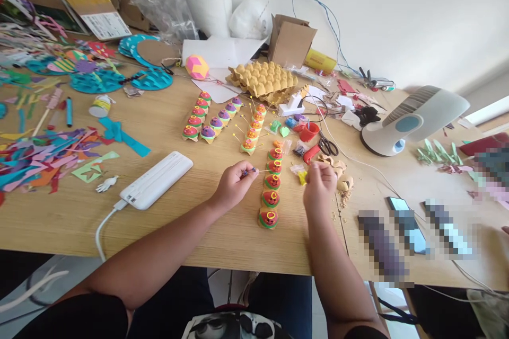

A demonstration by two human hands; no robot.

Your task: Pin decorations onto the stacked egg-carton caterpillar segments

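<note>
Two hands flank the painted carton strip (271, 198): left hand (230, 185) pinches a pin (254, 171) beside it, right hand (320, 190) fingertips closed narrow, contents unclear.

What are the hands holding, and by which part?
Left hand pinches a pin at its beaded end; whether the right hand holds anything cannot be told.

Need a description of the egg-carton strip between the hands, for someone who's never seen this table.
On the wooden table, start at the bare egg tray at the back and come toward the near edge. Four painted bumpy strips lie there; the nearest strip runs between the left hand and the right hand. Only it has yellow rings on its red domes.
</note>
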